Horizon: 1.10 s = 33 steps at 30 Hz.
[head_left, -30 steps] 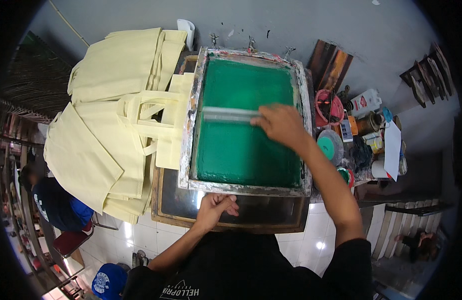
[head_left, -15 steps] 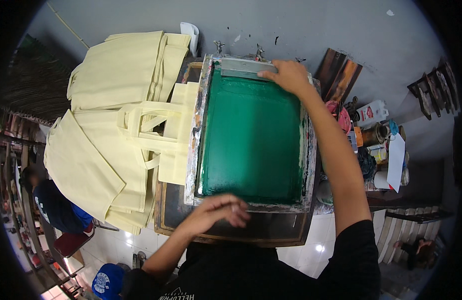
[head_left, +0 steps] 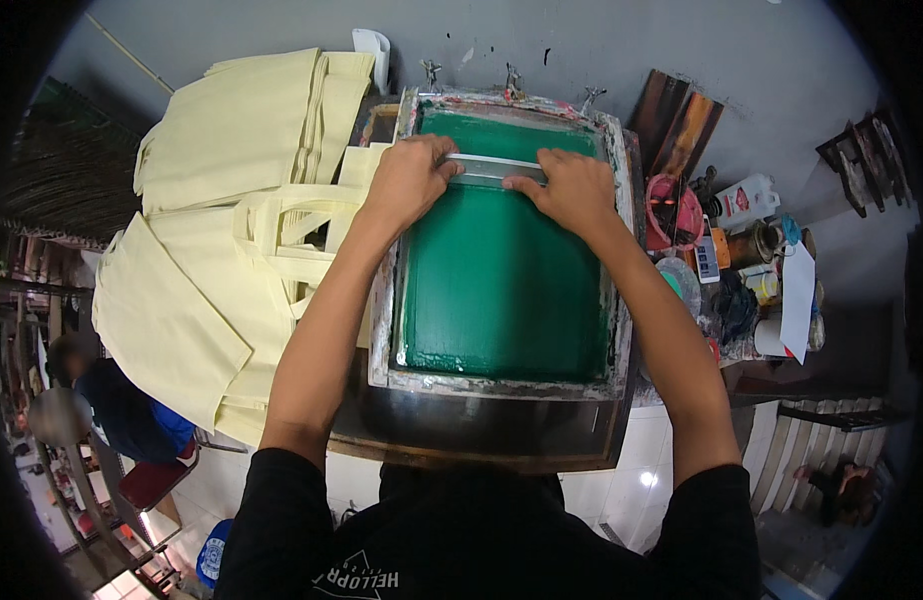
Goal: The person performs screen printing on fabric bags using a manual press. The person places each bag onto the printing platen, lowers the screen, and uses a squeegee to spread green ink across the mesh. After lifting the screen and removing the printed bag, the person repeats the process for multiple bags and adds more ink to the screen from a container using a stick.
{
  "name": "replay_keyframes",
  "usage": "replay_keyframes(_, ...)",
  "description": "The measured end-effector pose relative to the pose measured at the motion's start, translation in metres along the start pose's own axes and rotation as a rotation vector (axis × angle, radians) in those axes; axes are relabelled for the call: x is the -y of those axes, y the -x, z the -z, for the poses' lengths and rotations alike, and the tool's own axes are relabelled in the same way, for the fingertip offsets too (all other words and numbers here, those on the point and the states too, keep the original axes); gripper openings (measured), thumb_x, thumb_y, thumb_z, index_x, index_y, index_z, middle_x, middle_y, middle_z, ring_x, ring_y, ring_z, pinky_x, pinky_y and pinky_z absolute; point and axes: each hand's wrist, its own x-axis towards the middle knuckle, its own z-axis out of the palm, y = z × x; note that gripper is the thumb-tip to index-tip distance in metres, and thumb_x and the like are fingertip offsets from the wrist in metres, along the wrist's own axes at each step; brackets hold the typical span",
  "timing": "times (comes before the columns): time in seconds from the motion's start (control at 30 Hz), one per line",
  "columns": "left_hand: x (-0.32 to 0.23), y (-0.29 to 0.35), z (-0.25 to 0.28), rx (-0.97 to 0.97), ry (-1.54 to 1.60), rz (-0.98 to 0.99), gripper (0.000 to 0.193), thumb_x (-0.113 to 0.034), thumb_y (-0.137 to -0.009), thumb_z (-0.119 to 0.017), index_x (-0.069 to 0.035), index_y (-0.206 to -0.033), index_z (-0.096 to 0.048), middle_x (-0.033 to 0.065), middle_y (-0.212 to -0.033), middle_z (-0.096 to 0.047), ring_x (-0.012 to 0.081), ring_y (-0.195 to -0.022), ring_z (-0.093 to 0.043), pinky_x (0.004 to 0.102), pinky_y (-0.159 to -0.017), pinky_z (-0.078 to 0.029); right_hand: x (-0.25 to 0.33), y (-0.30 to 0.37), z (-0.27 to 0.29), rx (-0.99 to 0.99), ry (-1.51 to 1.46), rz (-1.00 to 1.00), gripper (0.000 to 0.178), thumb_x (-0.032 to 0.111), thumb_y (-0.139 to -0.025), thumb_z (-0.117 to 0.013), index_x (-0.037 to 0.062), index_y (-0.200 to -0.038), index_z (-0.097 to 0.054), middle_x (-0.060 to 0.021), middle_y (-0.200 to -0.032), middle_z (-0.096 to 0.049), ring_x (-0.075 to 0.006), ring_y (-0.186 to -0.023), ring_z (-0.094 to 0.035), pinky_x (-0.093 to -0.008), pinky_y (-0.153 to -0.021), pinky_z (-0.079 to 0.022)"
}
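Half a second ago the right hand (head_left: 574, 192) alone had the pale, flat-bladed squeegee (head_left: 494, 170) at the far end of the screen frame (head_left: 502, 384), while the left hand (head_left: 412, 182) hung loose over the near rail; now the left hand has joined it and the squeegee sits a little closer to the person, so the work has gone from a one-handed hold to a two-handed one that should keep the blade level. The fingers (head_left: 564, 157) of both hands are closed on the squeegee's ends, thumbs on the near side, though how they wrap underneath is hidden. The squeegee lies crosswise, roughly parallel to the far edge of the bench (head_left: 482, 425), in the far part of the frame. It looks straight and greyish-white, with green ink (head_left: 502, 280) spread on both sides of it: smooth and dark nearer the person, lumpier along the near rail. Left of the frame, cream bags (head_left: 232, 125) lie heaped beyond the bench's left edge.
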Motion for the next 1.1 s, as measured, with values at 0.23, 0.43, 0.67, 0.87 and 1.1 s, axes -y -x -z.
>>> replay_keyframes(0.23, -0.018, 0.054, 0.007, 0.034, 0.034, -0.024, 0.022, -0.018, -0.089, -0.074, -0.001, -0.102, -0.072, 0.0193, -0.093, -0.07, 0.0383, -0.084, -0.067, 0.0439, -0.077, -0.051, 0.028, 0.049, 0.024, 0.089, -0.036, -0.015, 0.062, 0.067, -0.087, -0.064, 0.0044, -0.085, -0.069, -0.0135, -0.079, -0.07, -0.0338, -0.075, -0.071, -0.0449, -0.063, -0.055)
replay_keyframes(0.43, -0.048, 0.123, 0.02, 0.117, 0.044, 0.013, 0.018, -0.013, -0.088, -0.075, 0.0, -0.1, -0.072, 0.0185, -0.091, -0.069, 0.0374, -0.086, -0.067, 0.0428, -0.077, -0.052, 0.062, 0.113, 0.041, 0.071, -0.072, 0.019, 0.057, 0.063, -0.088, -0.065, 0.007, -0.079, -0.063, -0.0105, -0.072, -0.063, -0.0308, -0.068, -0.067, -0.0439, -0.059, -0.052)
replay_keyframes(0.67, -0.081, 0.209, 0.026, 0.114, 0.028, 0.002, 0.021, -0.01, -0.083, -0.078, -0.002, -0.103, -0.073, 0.014, -0.097, -0.071, 0.0344, -0.094, -0.066, 0.0424, -0.082, -0.052, 0.105, 0.189, 0.062, -0.012, -0.067, 0.04, 0.046, 0.051, -0.08, -0.076, 0.0092, -0.076, -0.057, -0.005, -0.072, -0.056, -0.0238, -0.067, -0.061, -0.0372, -0.057, -0.047)
replay_keyframes(0.87, -0.054, 0.247, 0.013, 0.001, -0.02, -0.046, 0.103, -0.037, -0.066, -0.093, -0.003, -0.15, -0.044, 0.0163, -0.152, -0.051, 0.0373, -0.146, -0.041, 0.0539, -0.122, -0.024, 0.107, 0.209, 0.065, -0.051, -0.038, 0.119, 0.025, 0.023, -0.072, -0.078, 0.0095, -0.083, -0.06, -0.0045, -0.086, -0.06, -0.0223, -0.081, -0.063, -0.0359, -0.066, -0.051)
replay_keyframes(1.1, -0.05, 0.249, 0.039, -0.341, -0.061, -0.12, 0.119, -0.044, -0.065, -0.094, -0.006, -0.158, -0.03, 0.0183, -0.155, -0.049, 0.0389, -0.149, -0.037, 0.0567, -0.123, -0.013, 0.099, 0.191, 0.125, -0.179, -0.173, 0.147, 0.03, 0.011, -0.071, -0.074, 0.0063, -0.1, -0.069, -0.0079, -0.106, -0.069, -0.0296, -0.094, -0.068, -0.0421, -0.08, -0.055)
